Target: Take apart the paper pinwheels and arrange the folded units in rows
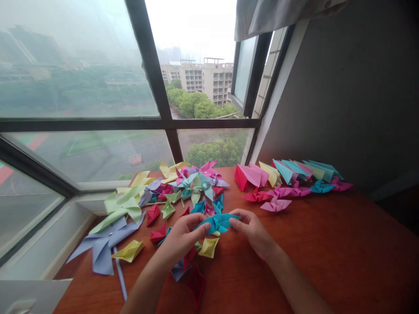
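Observation:
A blue folded paper piece (218, 223) is held level above the wooden table, pinched at both ends. My left hand (185, 237) grips its left end between thumb and fingers. At its right end, my right hand (252, 231) has thumb and forefinger closed on the tip. Just below the held piece lies a yellow folded paper (208, 247), and nearer to me a dark red one (197, 285). Beyond the hands are several small folded papers, including a green one (168, 209) and a red one (153, 214).
Paper pinwheels, one purple (109, 237) and one light green (122, 206), cover the table's left side. At the back right stand folded paper planes (288, 171) behind a row of pink, red and blue pieces (276, 204). Windows (209, 124) border the table's far side.

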A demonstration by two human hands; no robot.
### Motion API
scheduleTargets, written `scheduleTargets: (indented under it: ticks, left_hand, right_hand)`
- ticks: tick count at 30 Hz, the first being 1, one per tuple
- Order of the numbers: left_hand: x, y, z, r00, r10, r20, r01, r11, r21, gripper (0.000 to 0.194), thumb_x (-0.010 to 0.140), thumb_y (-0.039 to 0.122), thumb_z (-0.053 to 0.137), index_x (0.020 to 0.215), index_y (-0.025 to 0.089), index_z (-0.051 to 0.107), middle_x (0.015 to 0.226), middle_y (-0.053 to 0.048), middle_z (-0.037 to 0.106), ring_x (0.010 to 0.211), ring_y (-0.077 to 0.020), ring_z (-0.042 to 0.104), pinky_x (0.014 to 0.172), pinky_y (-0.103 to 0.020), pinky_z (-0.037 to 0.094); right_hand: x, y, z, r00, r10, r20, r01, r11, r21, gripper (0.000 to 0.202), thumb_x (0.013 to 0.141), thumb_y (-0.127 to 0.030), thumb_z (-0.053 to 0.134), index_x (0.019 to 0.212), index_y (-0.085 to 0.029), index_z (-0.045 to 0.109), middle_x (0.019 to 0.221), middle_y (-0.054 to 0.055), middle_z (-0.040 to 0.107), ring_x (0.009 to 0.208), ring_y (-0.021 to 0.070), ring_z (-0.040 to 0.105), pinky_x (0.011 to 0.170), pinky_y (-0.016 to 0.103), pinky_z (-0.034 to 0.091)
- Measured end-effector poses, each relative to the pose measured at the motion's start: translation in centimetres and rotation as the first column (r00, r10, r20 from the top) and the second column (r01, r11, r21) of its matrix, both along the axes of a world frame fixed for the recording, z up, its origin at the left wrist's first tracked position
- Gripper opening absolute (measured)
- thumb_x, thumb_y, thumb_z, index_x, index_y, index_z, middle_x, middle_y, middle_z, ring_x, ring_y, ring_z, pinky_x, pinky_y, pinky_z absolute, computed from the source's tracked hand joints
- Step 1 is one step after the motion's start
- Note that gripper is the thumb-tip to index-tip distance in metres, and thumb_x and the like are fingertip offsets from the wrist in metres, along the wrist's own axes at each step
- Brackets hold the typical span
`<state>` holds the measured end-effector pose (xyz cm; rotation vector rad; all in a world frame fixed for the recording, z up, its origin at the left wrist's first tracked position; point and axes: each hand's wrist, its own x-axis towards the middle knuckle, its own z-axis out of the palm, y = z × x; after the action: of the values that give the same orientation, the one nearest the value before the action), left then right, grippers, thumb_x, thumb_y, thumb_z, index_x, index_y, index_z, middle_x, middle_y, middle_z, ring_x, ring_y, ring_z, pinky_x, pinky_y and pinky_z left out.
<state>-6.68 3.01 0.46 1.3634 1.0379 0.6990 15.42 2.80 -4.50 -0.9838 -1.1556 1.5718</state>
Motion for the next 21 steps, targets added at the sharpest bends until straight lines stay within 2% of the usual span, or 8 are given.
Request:
scheduleTargets:
  ticks: [4, 7, 11, 15, 21]
  left_hand:
    - [-0.03, -0.12, -0.2, 0.993, -0.015, -0.117, 0.024, 0.997, 0.079, 0.033, 0.088, 0.047, 0.062, 0.086, 0.014, 0.067, 0.082, -0.004, 0.067, 0.077, -0.0167, 0.058, 0.068, -0.023, 0.044]
    - [0.07, -0.22, -0.09, 0.989, -0.017, -0.15, 0.034, 0.993, 0.112, 0.032, 0.087, 0.046, 0.062, 0.086, 0.015, 0.068, 0.078, -0.004, 0.065, 0.073, -0.016, 0.055, 0.063, -0.022, 0.042]
    - [0.25, -0.36, 0.24, 1.0, -0.027, -0.013, 0.028, 0.999, 0.036, 0.029, 0.083, 0.043, 0.069, 0.079, 0.014, 0.067, 0.073, -0.002, 0.061, 0.068, -0.0139, 0.05, 0.061, -0.021, 0.039]
    - [0.16, -0.55, 0.18, 0.985, -0.027, 0.171, 0.045, 0.994, -0.101, 0.031, 0.076, 0.042, 0.077, 0.072, 0.013, 0.066, 0.067, 0.0, 0.059, 0.064, -0.0116, 0.047, 0.059, -0.021, 0.035]
    - [-0.36, -0.74, -0.31, 0.953, 0.066, 0.296, -0.002, 0.977, -0.212, 0.033, 0.07, 0.041, 0.083, 0.073, 0.012, 0.067, 0.066, -0.001, 0.061, 0.063, -0.0108, 0.05, 0.059, -0.02, 0.037]
  right_hand:
    - [-0.17, -0.14, 0.27, 0.994, 0.057, 0.09, -0.057, 0.998, 0.001, 0.033, 0.075, -0.046, 0.077, 0.082, -0.015, 0.071, 0.072, 0.001, 0.062, 0.065, 0.0106, 0.049, 0.061, 0.023, 0.039]
    - [-0.23, -0.28, 0.24, 0.994, 0.082, 0.076, -0.082, 0.997, 0.008, 0.031, 0.076, -0.046, 0.076, 0.079, -0.015, 0.072, 0.07, 0.0, 0.06, 0.065, 0.0102, 0.048, 0.062, 0.022, 0.038]
    - [-0.25, -0.5, -0.26, 0.987, 0.101, -0.126, -0.109, 0.992, -0.064, 0.029, 0.074, -0.043, 0.08, 0.075, -0.016, 0.072, 0.068, 0.0, 0.06, 0.063, 0.0098, 0.049, 0.061, 0.022, 0.039]
    - [-0.35, -0.84, -0.66, 0.93, 0.085, -0.357, -0.165, 0.966, -0.2, 0.031, 0.066, -0.043, 0.085, 0.073, -0.016, 0.072, 0.071, 0.002, 0.063, 0.063, 0.0106, 0.053, 0.06, 0.022, 0.042]
    - [-0.27, -0.98, -0.4, 0.861, -0.004, -0.508, -0.137, 0.961, -0.239, 0.025, 0.064, -0.036, 0.088, 0.072, -0.018, 0.072, 0.073, 0.0, 0.065, 0.063, 0.0089, 0.056, 0.061, 0.021, 0.043]
